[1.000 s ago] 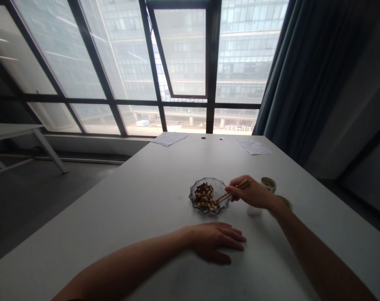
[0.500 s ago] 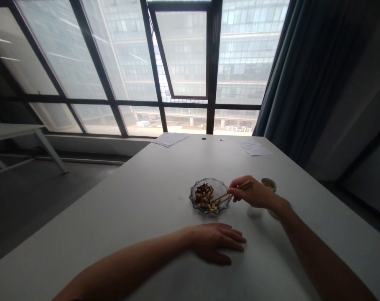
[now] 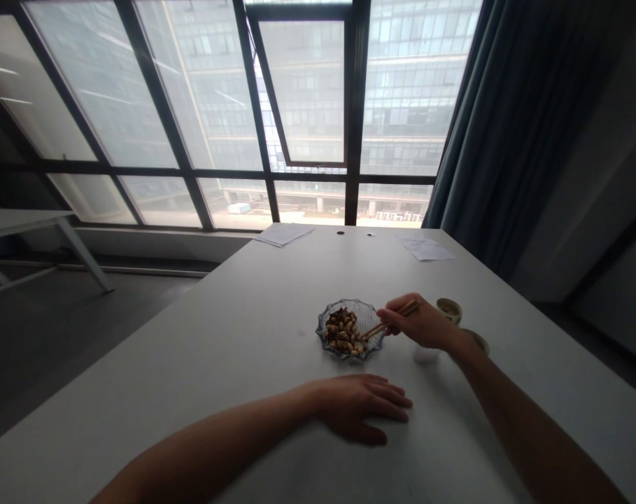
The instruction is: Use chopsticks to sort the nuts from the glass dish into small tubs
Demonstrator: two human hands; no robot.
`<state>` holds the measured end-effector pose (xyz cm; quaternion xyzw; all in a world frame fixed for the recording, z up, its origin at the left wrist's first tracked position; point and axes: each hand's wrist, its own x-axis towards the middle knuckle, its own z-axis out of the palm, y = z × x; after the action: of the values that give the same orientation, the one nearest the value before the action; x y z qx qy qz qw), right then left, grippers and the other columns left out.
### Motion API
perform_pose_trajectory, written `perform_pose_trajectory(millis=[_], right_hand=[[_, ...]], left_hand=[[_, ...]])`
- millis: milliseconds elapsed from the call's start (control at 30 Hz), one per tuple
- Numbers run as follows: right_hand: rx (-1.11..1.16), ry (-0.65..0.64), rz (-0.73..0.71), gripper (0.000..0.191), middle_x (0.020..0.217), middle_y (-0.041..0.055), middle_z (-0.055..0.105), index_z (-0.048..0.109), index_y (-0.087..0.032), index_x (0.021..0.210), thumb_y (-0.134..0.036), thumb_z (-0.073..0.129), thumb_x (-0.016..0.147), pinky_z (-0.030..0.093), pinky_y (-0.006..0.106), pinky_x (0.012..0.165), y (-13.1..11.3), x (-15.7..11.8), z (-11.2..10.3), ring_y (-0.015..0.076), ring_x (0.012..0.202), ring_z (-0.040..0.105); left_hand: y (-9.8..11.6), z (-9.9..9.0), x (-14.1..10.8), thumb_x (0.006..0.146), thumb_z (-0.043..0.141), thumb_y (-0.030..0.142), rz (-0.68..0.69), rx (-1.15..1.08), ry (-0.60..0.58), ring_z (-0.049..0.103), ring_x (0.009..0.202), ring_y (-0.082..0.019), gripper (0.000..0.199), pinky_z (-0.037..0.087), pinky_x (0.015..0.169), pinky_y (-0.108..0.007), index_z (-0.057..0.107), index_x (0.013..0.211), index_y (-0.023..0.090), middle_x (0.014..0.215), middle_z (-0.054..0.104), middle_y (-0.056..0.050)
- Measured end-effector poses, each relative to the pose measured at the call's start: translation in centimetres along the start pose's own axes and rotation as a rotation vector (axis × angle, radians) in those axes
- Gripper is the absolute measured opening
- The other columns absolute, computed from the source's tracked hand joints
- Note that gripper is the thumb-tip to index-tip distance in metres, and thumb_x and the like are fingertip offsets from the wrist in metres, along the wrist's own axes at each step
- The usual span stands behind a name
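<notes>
Right hand (image 3: 420,323): fingers and thumb pinch a pair of wooden chopsticks (image 3: 388,320), held in the usual crossed grip, angled down and to the person's left. Chopstick tips sit at the right edge of a heap of roasted nuts (image 3: 341,331); whether a nut lies between them is too small to tell. The heap occupies the middle of a scalloped glass dish (image 3: 369,315), which stands on the table just beyond the right hand's fingers. Left hand (image 3: 357,409): palm down on the table, fingers slightly spread, holding nothing, nearer the person than the dish and apart from it. Beyond the right wrist stand two small round cups (image 3: 449,310) (image 3: 478,341), the farther one touching distance from the hand's back, and a small white object (image 3: 425,354) lies beneath the hand's heel. White table (image 3: 192,364) carries two loose sheets of paper (image 3: 284,234) (image 3: 425,250) at its far edge. Further out: a tall window (image 3: 307,91) with dark frames, a blue-grey curtain (image 3: 511,119) at right, a second white table (image 3: 18,220) at left.
</notes>
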<state>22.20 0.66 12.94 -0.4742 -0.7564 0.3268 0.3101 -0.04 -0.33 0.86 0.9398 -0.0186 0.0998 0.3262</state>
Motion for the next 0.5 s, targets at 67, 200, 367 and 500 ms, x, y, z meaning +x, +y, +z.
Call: perform_pose_trajectory(millis=[67,200,367,500], right_hand=[[0.017,0.008,0.006,0.049,0.068,0.0077,0.077,0.072,-0.017,0.071,-0.059,0.065,0.095,0.055,0.028,0.058,0.1,-0.1,-0.2,0.0222,0.066,0.074],[0.030,0.024,0.013,0.047,0.073,0.0085,0.079,0.077,-0.016,0.081,-0.059,0.066,0.095,0.056,0.028,0.059,-0.1,-0.3,-0.9,0.0228,0.069,0.076],[0.042,-0.004,0.023,0.041,0.070,0.0074,0.077,0.076,-0.017,0.078,-0.055,0.071,0.092,0.056,0.027,0.061,-0.6,-0.3,-0.7,0.0223,0.069,0.076],[0.038,-0.015,0.018,0.043,0.066,0.0065,0.075,0.072,-0.017,0.072,-0.056,0.073,0.089,0.053,0.027,0.059,-0.6,-0.1,0.1,0.0217,0.066,0.074]], left_hand=[[0.0,-0.1,0.0,0.095,0.066,0.038,0.000,-0.001,-0.006,0.045,0.152,-0.030,0.061,0.029,0.129,-0.044,0.055,0.152,0.020,0.160,0.051,-0.012],[-0.2,0.1,-0.2,0.095,0.066,0.040,0.002,-0.005,0.004,0.045,0.152,-0.029,0.061,0.027,0.130,-0.043,0.055,0.152,0.021,0.161,0.050,-0.011],[-0.3,0.2,-0.2,0.095,0.068,0.043,0.000,-0.009,-0.002,0.044,0.152,-0.030,0.063,0.027,0.130,-0.044,0.054,0.153,0.022,0.161,0.050,-0.012],[-0.2,0.1,0.0,0.095,0.069,0.046,0.000,-0.007,0.000,0.045,0.152,-0.030,0.064,0.027,0.129,-0.045,0.054,0.153,0.022,0.160,0.050,-0.013]])
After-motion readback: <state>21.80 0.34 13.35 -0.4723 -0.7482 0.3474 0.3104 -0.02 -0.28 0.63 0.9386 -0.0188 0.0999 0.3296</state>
